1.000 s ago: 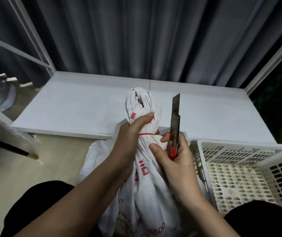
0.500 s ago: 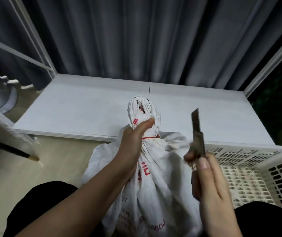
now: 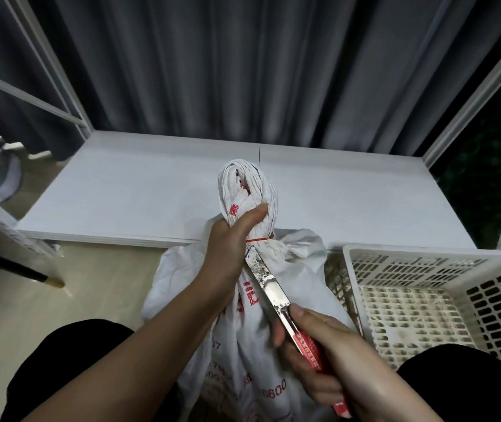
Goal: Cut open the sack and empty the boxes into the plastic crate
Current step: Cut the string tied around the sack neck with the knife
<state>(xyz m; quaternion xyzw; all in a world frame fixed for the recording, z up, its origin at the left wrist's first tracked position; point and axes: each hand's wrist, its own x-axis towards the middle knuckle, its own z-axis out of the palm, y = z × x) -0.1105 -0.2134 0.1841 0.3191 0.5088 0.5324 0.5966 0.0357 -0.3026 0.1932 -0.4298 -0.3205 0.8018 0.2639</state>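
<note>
A white woven sack (image 3: 291, 269) with red print stands on the floor between my knees, its neck bunched and tied by a thin red string (image 3: 258, 239). My left hand (image 3: 227, 254) grips the neck just below the bunched top. My right hand (image 3: 325, 351) holds a red-handled utility knife (image 3: 269, 283); its blade slants up and left, the tip just under the string beside my left hand. A white plastic crate (image 3: 425, 263) with slotted walls sits to the right of the sack. No boxes are visible.
A low white platform (image 3: 139, 193) lies beyond the sack, with grey curtains behind it. White frame bars rise at the left and right. A dark stick with a pale tip (image 3: 30, 274) pokes in at the left over the beige floor.
My right hand swung the knife from upright at the right of the sack down and left, so the blade tip now reaches the tied neck. My left hand kept its grip.
</note>
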